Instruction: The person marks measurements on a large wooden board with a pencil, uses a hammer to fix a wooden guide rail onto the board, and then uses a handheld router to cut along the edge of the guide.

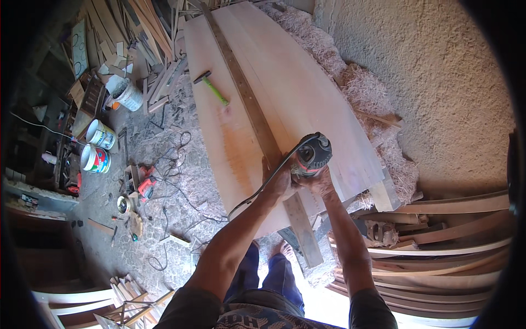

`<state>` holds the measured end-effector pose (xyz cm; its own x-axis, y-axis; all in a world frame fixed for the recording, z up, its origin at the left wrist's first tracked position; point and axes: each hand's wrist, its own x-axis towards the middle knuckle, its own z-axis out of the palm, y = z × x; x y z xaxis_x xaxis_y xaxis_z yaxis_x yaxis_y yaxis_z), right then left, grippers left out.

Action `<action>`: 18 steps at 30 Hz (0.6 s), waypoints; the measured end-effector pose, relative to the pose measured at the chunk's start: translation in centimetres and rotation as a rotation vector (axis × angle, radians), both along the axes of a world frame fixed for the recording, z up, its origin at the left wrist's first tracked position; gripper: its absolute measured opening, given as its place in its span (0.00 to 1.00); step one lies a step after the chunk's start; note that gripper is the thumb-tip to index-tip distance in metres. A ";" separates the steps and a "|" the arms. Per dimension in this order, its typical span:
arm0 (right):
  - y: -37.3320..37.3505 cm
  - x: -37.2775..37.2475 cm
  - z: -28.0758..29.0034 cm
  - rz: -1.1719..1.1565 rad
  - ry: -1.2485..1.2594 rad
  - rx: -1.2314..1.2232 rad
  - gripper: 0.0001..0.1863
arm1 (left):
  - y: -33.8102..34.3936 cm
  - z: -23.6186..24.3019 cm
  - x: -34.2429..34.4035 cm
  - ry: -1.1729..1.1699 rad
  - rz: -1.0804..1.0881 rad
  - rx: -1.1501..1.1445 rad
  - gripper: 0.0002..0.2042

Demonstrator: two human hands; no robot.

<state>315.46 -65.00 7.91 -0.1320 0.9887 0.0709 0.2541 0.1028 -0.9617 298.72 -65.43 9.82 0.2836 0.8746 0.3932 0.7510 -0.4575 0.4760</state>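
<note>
A corded power tool (314, 153), black with some red, stands on a wide pale wooden panel (323, 104) near the end closest to me. I grip its lower part from both sides. My left hand (278, 182) is closed at its left side, next to a long wooden strip (249, 101) that runs lengthwise over the panel and juts out past the near end. My right hand (318, 182) is wrapped round the near right side. The tool's exact kind and its underside are hidden. Its black cord hangs over my left forearm. A green-handled hammer (211, 88) lies farther up the panel.
Wood shavings (364, 98) pile between the panel and the rough wall (427, 82). Curved boards (449, 252) are stacked at the right. Buckets (97, 159), a red power tool (146, 188) and trailing cords cover the floor at left. Scrap wood (159, 27) leans behind.
</note>
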 end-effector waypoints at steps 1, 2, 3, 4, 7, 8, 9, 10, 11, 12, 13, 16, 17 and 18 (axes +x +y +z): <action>0.4 -0.6 -0.1 -0.008 0.002 0.002 0.39 | 0.4 -0.5 -0.5 -0.009 0.001 -0.073 0.38; 0.7 -1.0 -0.2 -0.007 -0.016 0.023 0.39 | 0.8 -1.0 -0.9 -0.019 0.001 -0.146 0.36; 1.0 -1.4 -0.3 -0.007 -0.033 0.044 0.40 | 1.1 -1.5 -1.3 -0.019 0.002 -0.163 0.36; 1.2 -1.4 -0.2 -0.018 -0.057 0.062 0.41 | 1.4 -1.4 -1.3 -0.023 -0.008 -0.183 0.35; 2.0 -1.1 0.3 -0.001 -0.129 0.055 0.42 | 2.2 -1.4 -1.2 -0.036 -0.029 -0.121 0.33; 2.3 -1.1 0.3 0.005 -0.123 0.024 0.42 | 2.6 -1.4 -1.3 -0.060 -0.033 -0.131 0.33; 2.6 -1.1 0.4 0.009 -0.118 -0.006 0.43 | 3.1 -2.1 -1.2 -0.288 -0.060 -0.276 0.34; 3.0 -1.4 0.4 0.017 -0.110 -0.037 0.44 | 3.5 -2.8 -1.4 -0.525 -0.063 -0.404 0.34; 3.4 -2.1 0.3 0.012 -0.105 -0.015 0.45 | 4.3 -3.9 -1.6 -0.965 -0.081 -0.659 0.37; 3.9 -2.8 0.1 0.006 -0.099 0.008 0.45 | 4.7 -5.0 -2.4 -0.960 -0.072 -0.660 0.37; 4.2 -2.7 -0.4 -0.016 -0.105 0.021 0.46 | 5.0 -5.3 -2.2 -0.962 -0.076 -0.676 0.36; 4.3 -1.4 0.2 -0.071 -0.082 -0.017 0.48 | 5.7 -3.6 -1.2 -0.378 -0.134 -0.320 0.31; 4.8 -2.5 0.7 -0.043 -0.058 -0.017 0.48 | 6.6 -4.8 -1.9 -0.652 -0.175 -0.436 0.31; 5.4 -3.6 1.2 -0.015 -0.034 -0.018 0.48 | 7.2 -6.1 -3.0 -0.812 -0.186 -0.514 0.31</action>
